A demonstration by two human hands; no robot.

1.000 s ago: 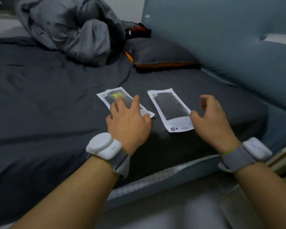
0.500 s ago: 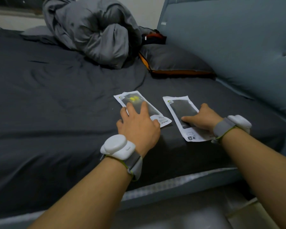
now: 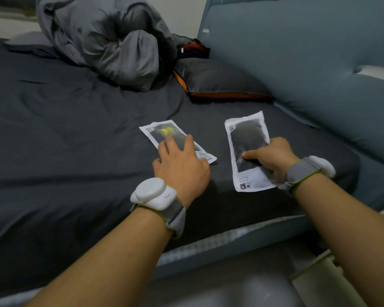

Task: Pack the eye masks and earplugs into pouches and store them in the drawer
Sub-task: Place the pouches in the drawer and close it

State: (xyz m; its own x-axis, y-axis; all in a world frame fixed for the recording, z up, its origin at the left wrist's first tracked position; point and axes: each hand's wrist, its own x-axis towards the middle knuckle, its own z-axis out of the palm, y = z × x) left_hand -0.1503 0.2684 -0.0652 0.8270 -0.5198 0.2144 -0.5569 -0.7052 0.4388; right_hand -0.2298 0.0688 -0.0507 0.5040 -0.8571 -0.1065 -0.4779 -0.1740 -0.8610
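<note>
Two white-edged clear pouches lie on the dark bed sheet [image 3: 75, 151]. The left pouch [image 3: 164, 132] shows a dark eye mask with yellow earplugs inside. My left hand [image 3: 182, 165] rests flat on its near half, fingers straight. The right pouch [image 3: 246, 138] holds a dark eye mask. My right hand [image 3: 271, 158] grips its right edge, thumb on top and fingers curled under, and the pouch is tilted up off the sheet.
A crumpled grey duvet [image 3: 111, 45] is piled at the back. A grey pillow with orange trim [image 3: 220, 80] lies against the blue padded headboard [image 3: 308, 63] on the right. The bed's front edge [image 3: 220, 242] runs below my wrists.
My right hand came down onto the right pouch, closed on its edge and turned and lifted it. My left hand stayed pressed on the left pouch.
</note>
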